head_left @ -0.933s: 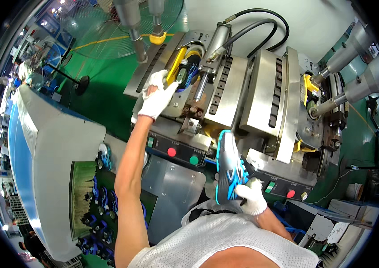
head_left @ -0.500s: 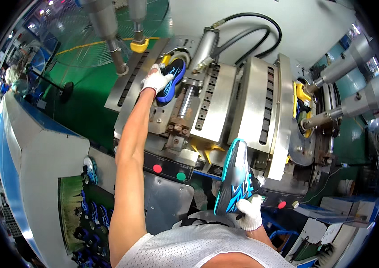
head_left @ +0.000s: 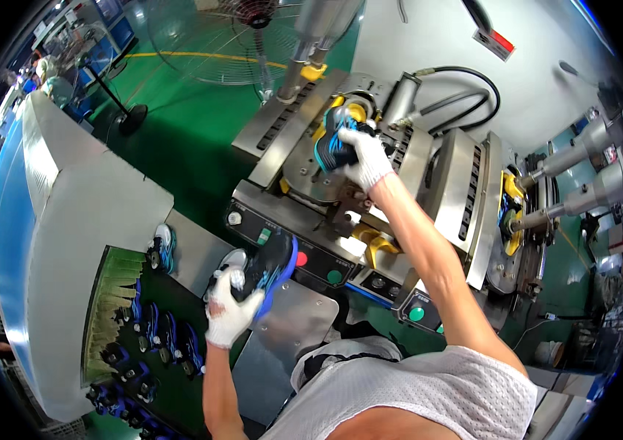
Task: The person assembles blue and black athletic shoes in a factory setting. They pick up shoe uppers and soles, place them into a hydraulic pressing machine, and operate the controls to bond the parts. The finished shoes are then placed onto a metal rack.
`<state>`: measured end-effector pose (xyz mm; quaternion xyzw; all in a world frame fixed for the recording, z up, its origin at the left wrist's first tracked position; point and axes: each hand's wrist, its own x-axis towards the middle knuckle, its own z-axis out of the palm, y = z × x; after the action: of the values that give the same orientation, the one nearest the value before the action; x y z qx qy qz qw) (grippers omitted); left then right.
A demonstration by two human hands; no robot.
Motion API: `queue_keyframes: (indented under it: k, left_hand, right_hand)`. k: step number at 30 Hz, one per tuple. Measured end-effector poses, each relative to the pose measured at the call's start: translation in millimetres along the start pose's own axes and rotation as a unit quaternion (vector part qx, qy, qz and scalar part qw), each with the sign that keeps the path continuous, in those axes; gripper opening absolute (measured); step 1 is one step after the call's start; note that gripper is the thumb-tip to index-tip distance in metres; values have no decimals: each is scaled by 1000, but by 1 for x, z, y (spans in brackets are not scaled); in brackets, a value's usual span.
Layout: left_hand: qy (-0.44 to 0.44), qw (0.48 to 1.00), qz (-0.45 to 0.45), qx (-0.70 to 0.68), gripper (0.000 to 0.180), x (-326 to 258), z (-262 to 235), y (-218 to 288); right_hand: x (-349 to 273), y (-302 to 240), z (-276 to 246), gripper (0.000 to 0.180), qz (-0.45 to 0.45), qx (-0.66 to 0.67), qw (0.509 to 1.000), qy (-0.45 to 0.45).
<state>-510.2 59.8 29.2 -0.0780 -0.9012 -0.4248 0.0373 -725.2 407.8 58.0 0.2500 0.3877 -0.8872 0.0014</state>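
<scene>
Head view: two-station steel machine point(head_left: 418, 150) spanned the centre.
Left station point(head_left: 304, 172): lay below the light-blue-trimmed shoe point(head_left: 335, 147); contact between them could not be told.
Shoe change: judged the step in hand, one shoe at the station, another away from it.
Right hand point(head_left: 364, 158): grip closed on the light-blue-trimmed shoe.
Left hand point(head_left: 231, 312): grip closed on the blue-soled shoe point(head_left: 275, 268).
Seating: next move seemingly called for squaring the right-hand shoe in the station.
Red button point(head_left: 301, 259): just beside the blue sole.

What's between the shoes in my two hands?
In the head view, a black control panel and silver metal parts show between the blue-soled shoe in your left hand and the turquoise-edged shoe in your right hand.
</scene>
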Motion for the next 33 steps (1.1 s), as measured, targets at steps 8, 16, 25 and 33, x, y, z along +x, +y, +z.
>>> queue_keyframes:
  k: [8, 16, 25, 33]
  left_hand:
    - [40, 920, -365, 136, 64, -222, 44, -110]
    - [234, 821, -505, 129, 71, -321, 97, -120]
    - [230, 832, -491, 120, 59, -330, 97, -126]
    - [201, 875, -434, 74, 79, -354, 112, -146]
  right_hand:
    - [212, 49, -27, 46, -146, -635, 683, 331]
    - [238, 31, -52, 30, -98, -777, 576, 234]
    - [247, -13, -71, 48, -213, -716, 654, 124]
    - [-43, 107, -49, 75, -377, -642, 651, -147]
